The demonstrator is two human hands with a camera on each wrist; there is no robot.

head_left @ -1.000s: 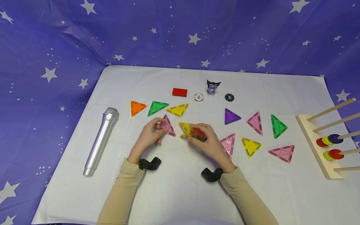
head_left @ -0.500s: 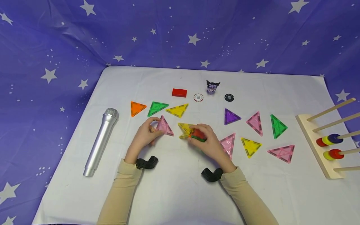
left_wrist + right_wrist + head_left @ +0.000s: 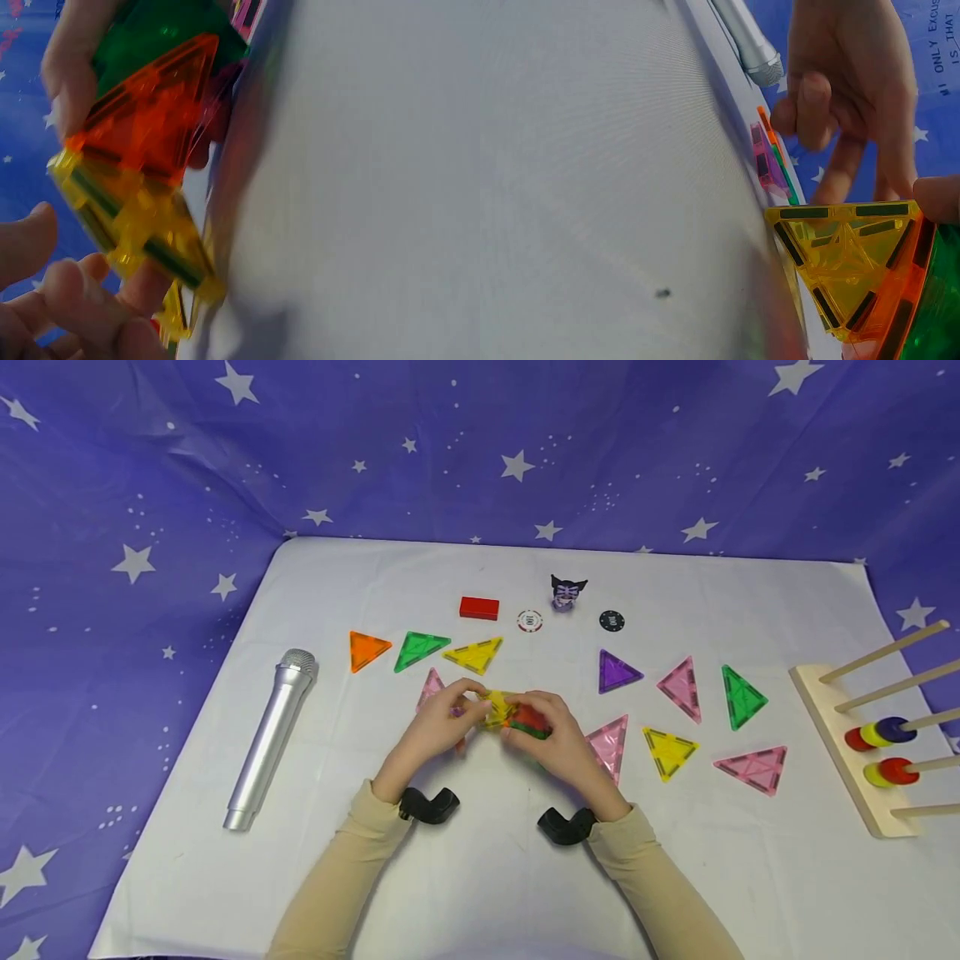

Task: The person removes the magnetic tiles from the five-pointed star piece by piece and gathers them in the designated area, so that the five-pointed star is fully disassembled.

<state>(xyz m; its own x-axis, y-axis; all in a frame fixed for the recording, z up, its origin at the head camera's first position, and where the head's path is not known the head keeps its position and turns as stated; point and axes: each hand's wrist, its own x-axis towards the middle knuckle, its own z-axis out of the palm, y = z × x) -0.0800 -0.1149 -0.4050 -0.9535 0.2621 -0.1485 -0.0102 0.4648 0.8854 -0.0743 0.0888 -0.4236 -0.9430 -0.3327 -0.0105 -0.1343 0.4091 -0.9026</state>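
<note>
My right hand (image 3: 551, 735) holds a joined cluster of see-through magnetic tiles. In the left wrist view the cluster shows an orange triangle (image 3: 150, 112), a green tile (image 3: 165, 37) and yellow triangles (image 3: 135, 206). At the cluster's left side is my left hand (image 3: 442, 722), its fingers parted. One left fingertip meets the lower yellow tile's edge, while the left thumb (image 3: 26, 240) stands apart from it. A pink triangle (image 3: 431, 687) lies on the table, partly hidden behind the left hand. Another pink triangle (image 3: 609, 747) lies right of the right hand.
Orange (image 3: 367, 651), green (image 3: 420, 649) and yellow (image 3: 476, 654) triangles lie behind the left hand. Several more tiles lie at right, near a wooden peg stand (image 3: 847, 752). A silver microphone (image 3: 270, 739) is at left. A red block (image 3: 479, 608), two chips and a small figure (image 3: 566, 593) sit behind.
My left hand let go of the pink triangle, after shifting it slightly left, and moved right to the yellow tiles. The right hand stayed in place with the cluster.
</note>
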